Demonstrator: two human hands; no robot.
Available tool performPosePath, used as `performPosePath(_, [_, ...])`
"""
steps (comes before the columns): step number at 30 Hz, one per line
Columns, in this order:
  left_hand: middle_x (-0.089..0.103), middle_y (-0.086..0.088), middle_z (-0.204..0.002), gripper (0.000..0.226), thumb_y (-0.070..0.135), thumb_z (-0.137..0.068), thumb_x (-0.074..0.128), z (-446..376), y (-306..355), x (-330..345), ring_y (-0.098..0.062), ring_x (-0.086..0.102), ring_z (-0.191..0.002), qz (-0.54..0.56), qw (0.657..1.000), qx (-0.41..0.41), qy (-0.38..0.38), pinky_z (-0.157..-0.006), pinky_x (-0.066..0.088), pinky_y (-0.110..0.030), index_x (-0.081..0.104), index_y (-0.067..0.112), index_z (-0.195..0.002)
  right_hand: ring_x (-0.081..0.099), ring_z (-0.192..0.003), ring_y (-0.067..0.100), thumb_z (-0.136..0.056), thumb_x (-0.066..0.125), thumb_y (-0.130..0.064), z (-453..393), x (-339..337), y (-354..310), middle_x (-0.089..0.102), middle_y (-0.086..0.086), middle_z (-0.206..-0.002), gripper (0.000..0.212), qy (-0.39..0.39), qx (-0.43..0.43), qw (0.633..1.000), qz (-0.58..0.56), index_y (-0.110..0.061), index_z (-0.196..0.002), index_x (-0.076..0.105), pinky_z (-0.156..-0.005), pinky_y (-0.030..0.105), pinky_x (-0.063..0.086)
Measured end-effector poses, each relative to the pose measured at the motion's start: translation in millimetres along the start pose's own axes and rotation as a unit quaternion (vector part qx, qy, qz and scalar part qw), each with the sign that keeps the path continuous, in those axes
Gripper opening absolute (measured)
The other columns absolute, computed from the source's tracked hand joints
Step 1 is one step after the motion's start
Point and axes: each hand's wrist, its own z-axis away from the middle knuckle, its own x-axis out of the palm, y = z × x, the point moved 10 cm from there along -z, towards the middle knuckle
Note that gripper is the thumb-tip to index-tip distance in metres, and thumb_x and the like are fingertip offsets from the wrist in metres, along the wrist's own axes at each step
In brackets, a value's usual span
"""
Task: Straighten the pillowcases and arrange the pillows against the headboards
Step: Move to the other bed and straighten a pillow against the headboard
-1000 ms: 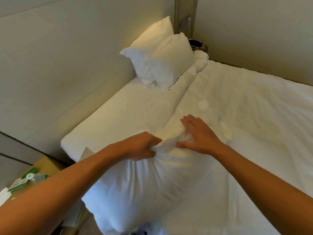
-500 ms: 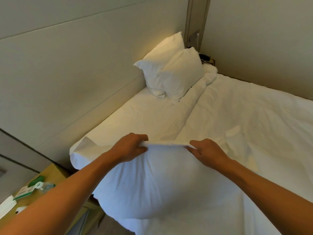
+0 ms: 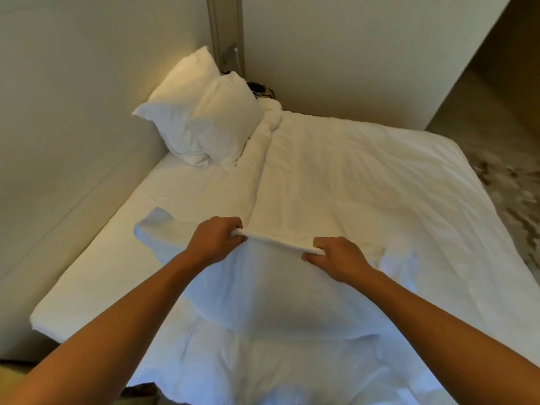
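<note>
White duvet [image 3: 365, 176] spreads rumpled across the bed from centre out to three o'clock, one long fold running toward twelve. Bare white sheet [image 3: 163, 200] shows along the nine o'clock side. At one o'clock, a plain pale wall [image 3: 350, 54]. Up at twelve, a vertical beige panel [image 3: 226, 30] stands in the corner, dark cables [image 3: 258, 87] bunched just below it. Patterned carpet [image 3: 508, 194] at three o'clock.

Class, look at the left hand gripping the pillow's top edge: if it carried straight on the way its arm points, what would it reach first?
Probably the bare sheet beyond the held pillow; further along that line stand the two propped pillows. The left hand meets nothing sooner, though depth is uncertain.
</note>
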Motion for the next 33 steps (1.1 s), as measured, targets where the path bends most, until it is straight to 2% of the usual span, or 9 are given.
performPosePath(4, [0.064,0.002,-0.073,0.023,0.041,-0.095,0.063,6.9,12.0,27.7,-0.022,0.061,-0.066,-0.002,1.0,-0.004,0.017,-0.058,0.041,-0.029,0.065,0.019,-0.093,0.059,-0.076,0.021,-0.092,0.069,-0.05,29.6,26.0,67.7,0.059,-0.006,-0.085,0.031,0.04,0.042,0.998,0.009,-0.026,-0.085,0.05,-0.057,0.032,0.036])
performPosePath(9, [0.065,-0.004,-0.074,0.024,0.032,-0.096,0.06,3.3,15.1,19.3,-0.025,0.06,-0.067,-0.004,0.999,-0.014,0.029,-0.056,0.043,-0.034,0.062,0.011,-0.085,0.062,-0.105,0.025,-0.089,0.071,-0.058,56.5,30.1,141.9,0.062,0.001,-0.113,0.042,0.05,0.105,0.993,0.036,-0.025,-0.115,0.068,-0.077,0.036,0.05])
performPosePath(11, [0.065,-0.008,-0.075,0.021,0.025,-0.096,0.061,4.0,17.4,18.1,-0.028,0.061,-0.069,0.0,0.999,-0.018,0.029,-0.06,0.048,-0.039,0.062,0.008,-0.084,0.063,-0.11,0.027,-0.092,0.071,-0.053,59.0,34.6,160.8,0.062,0.002,-0.118,0.04,0.039,0.119,0.991,0.04,-0.023,-0.12,0.07,-0.077,0.034,0.048])
performPosePath(14, [0.066,-0.008,-0.08,0.016,0.021,-0.095,0.061,5.3,21.7,20.7,-0.027,0.061,-0.073,-0.019,0.999,-0.024,0.025,-0.062,0.049,-0.039,0.066,0.008,-0.09,0.064,-0.09,0.024,-0.097,0.067,-0.046,58.7,36.4,178.8,0.063,-0.001,-0.103,0.023,0.037,0.149,0.987,-0.04,-0.023,-0.095,0.068,-0.068,0.03,0.04])
performPosePath(16, [0.063,-0.007,-0.08,0.014,0.019,-0.096,0.06,4.9,22.2,21.7,-0.026,0.059,-0.074,-0.031,0.999,-0.034,0.029,-0.06,0.042,-0.033,0.066,0.008,-0.089,0.062,-0.078,0.021,-0.1,0.064,-0.044,55.2,27.7,180.9,0.06,-0.008,-0.085,0.025,0.063,0.145,0.983,-0.093,-0.026,-0.083,0.06,-0.061,0.027,0.038])
performPosePath(20, [0.049,-0.003,-0.072,0.017,0.015,-0.097,0.06,1.6,29.3,19.1,-0.027,0.054,-0.072,-0.056,0.996,-0.037,0.05,-0.059,0.032,-0.031,0.068,0.006,-0.085,0.061,-0.062,0.014,-0.105,0.053,-0.045,52.7,-8.3,184.2,0.061,-0.005,-0.065,0.027,0.153,0.135,0.965,-0.164,-0.029,-0.083,0.055,-0.054,0.026,0.042])
performPosePath(23, [0.047,-0.003,-0.07,0.019,0.017,-0.097,0.062,-4.1,35.5,18.4,-0.027,0.053,-0.07,-0.075,0.995,-0.037,0.062,-0.057,0.033,-0.031,0.07,0.005,-0.085,0.064,-0.06,0.007,-0.108,0.045,-0.043,48.0,-44.3,184.6,0.067,-0.003,-0.066,0.026,0.209,0.114,0.948,-0.209,-0.029,-0.087,0.05,-0.057,0.03,0.047])
performPosePath(26, [0.051,-0.004,-0.075,0.018,0.016,-0.098,0.06,-12.0,37.0,13.1,-0.025,0.052,-0.073,-0.083,0.992,-0.05,0.078,-0.059,0.034,-0.031,0.072,0.006,-0.09,0.064,-0.068,0.02,-0.109,0.043,-0.038,38.9,-78.0,174.2,0.064,0.0,-0.071,0.025,0.24,0.075,0.947,-0.202,-0.026,-0.088,0.049,-0.06,0.037,0.05])
performPosePath(33, [0.06,-0.004,-0.087,0.021,0.021,-0.1,0.054,-26.7,26.0,-14.8,-0.029,0.059,-0.085,-0.092,0.985,-0.095,0.11,-0.07,0.048,-0.038,0.074,0.015,-0.099,0.059,-0.073,0.013,-0.109,0.046,-0.037,29.3,-111.2,158.6,0.06,-0.008,-0.08,0.025,0.314,0.022,0.932,-0.178,-0.025,-0.089,0.053,-0.065,0.032,0.048])
